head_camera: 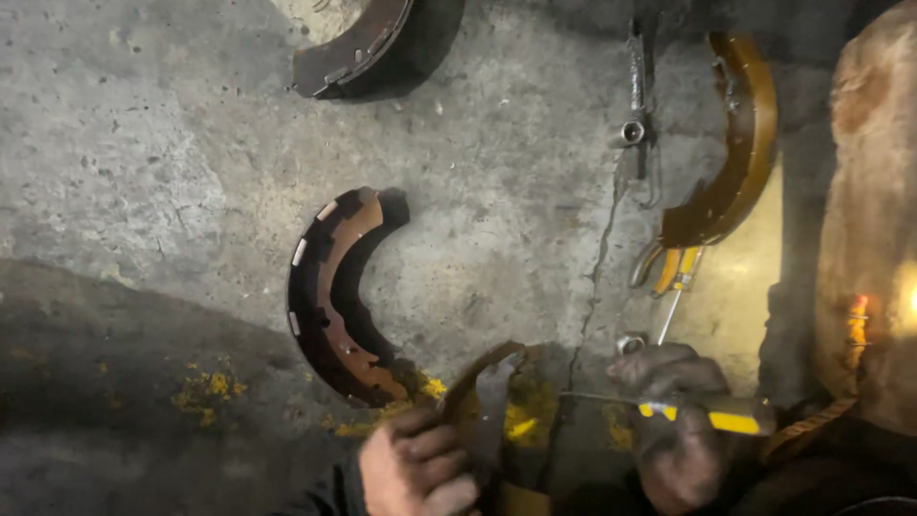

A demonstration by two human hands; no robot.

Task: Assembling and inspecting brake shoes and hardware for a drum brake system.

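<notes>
Cracked, stained concrete floor [172, 143] under everything, with yellow paint flecks near the bottom. At the far right, a large rusty round body, probably a brake drum [874, 191], only partly in view.

Four curved brake shoes on or over the floor: one at the top edge [353, 48], half cut by the frame; one orange-brown shoe [740, 143] at the upper right, long curve running up and down; one dark shoe with a slotted rim [325, 296] lying free in the middle, open side to the right; and the held brake shoe [487, 401] low in the centre, standing nearly upright, arc rising from the left hand toward the upper right.

Left hand [415, 468] closed around the lower end of this held shoe, grip tight on it. Right hand [673, 430], in a dirty glove, closed on a yellow-handled screwdriver [707, 416]. Shaft of the tool lying almost level, pointing left, tip touching or just beside the upper part of the held shoe; exact contact not clear in the shadow.

So: held shoe directly left of the right grip, along the line of the shaft; left hand nearer, already on it.

Smaller things: a socket extension bar [635, 96] near the top, yellow-handled pliers [673, 272] below the orange shoe, a small metal ring [630, 342] just above the right hand.
</notes>
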